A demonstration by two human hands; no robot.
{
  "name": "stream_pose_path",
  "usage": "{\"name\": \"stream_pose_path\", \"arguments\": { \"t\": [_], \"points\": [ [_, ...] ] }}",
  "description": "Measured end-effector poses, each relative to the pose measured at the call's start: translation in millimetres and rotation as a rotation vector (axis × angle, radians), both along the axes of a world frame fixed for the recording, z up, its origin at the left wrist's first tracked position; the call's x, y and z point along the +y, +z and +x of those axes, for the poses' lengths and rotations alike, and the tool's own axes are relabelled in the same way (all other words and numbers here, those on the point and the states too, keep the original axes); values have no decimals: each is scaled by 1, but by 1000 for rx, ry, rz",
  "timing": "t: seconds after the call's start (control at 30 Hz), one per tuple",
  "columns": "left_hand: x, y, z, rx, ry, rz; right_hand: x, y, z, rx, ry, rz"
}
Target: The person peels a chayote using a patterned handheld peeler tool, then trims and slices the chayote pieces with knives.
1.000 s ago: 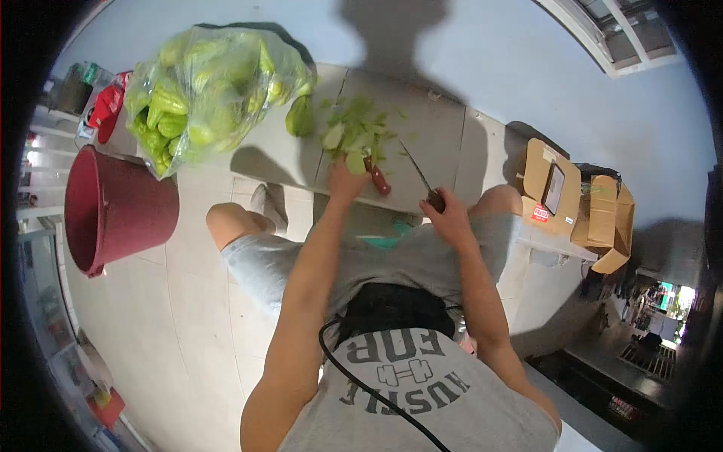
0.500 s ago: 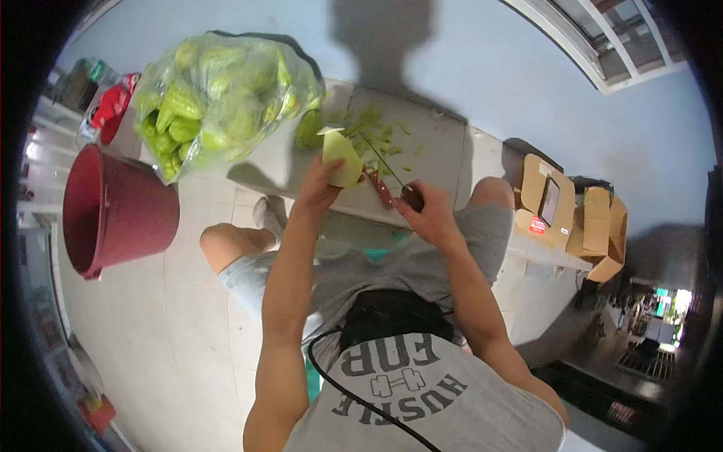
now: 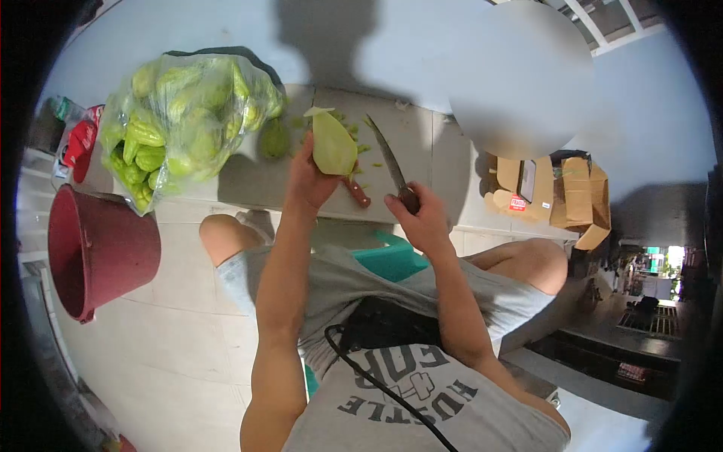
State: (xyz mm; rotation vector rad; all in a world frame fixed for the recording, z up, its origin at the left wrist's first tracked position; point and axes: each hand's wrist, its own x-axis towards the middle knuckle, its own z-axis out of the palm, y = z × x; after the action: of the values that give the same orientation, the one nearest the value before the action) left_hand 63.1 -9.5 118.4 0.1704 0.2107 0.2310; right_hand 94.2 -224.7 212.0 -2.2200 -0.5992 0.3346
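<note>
My left hand [image 3: 309,181] is closed around a pale chayote [image 3: 335,147], its skin pared off over the side I see; a thin flap sticks out at its top end. In my right hand [image 3: 425,218] is a knife [image 3: 392,160] with a dark handle, its long blade pointing up and away, apart from the chayote. A second tool with a reddish-brown handle [image 3: 357,193] lies just behind the left hand, its far end hidden by the chayote. Green peelings [image 3: 363,143] are scattered on the ledge [image 3: 414,124]. One unpeeled chayote [image 3: 274,140] rests left of the hand.
A clear plastic bag of chayotes [image 3: 188,120] stands on the ledge at left. Below it is a maroon bucket [image 3: 120,248]. Cardboard boxes [image 3: 584,200] sit at right. Between my legs shows a green stool [image 3: 392,260]. A blurred grey disc [image 3: 520,75] covers part of the wall.
The knife has swung upright and moved away from the chayote. The left hand has tilted the chayote and turned its pared side up. The whole view has shifted, and my right knee has spread outward.
</note>
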Motion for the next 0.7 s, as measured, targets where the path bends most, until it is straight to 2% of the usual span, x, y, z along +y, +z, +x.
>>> {"name": "stream_pose_path", "arguments": {
  "t": [0.03,0.1,0.23,0.3,0.33,0.4,0.5,0.53,0.6,0.7],
  "points": [
    [1,-2,-1,14,-3,12,3,-5,1,14,-3,12],
    [5,-5,-6,-115,10,139,9,-15,0,109,26,-40],
    [13,-17,-6,25,47,78,19,-28,-2,190,89,-17],
    [15,-17,-5,3,214,73,29,-35,-7,65,148,77],
    [16,-26,-3,23,206,68,32,-44,-11,85,140,72],
    [22,-42,6,15,300,68,42,-59,-18,-35,223,19],
    [24,-50,13,-90,376,77,58,-56,-25,-20,305,-138],
    [23,-47,15,-79,377,67,61,-59,-26,-10,306,-149],
    [21,-36,15,7,483,10,65,-64,-27,-184,346,-136],
    [26,-43,11,-46,504,55,71,-54,-26,-168,348,-155]
  ]
}}
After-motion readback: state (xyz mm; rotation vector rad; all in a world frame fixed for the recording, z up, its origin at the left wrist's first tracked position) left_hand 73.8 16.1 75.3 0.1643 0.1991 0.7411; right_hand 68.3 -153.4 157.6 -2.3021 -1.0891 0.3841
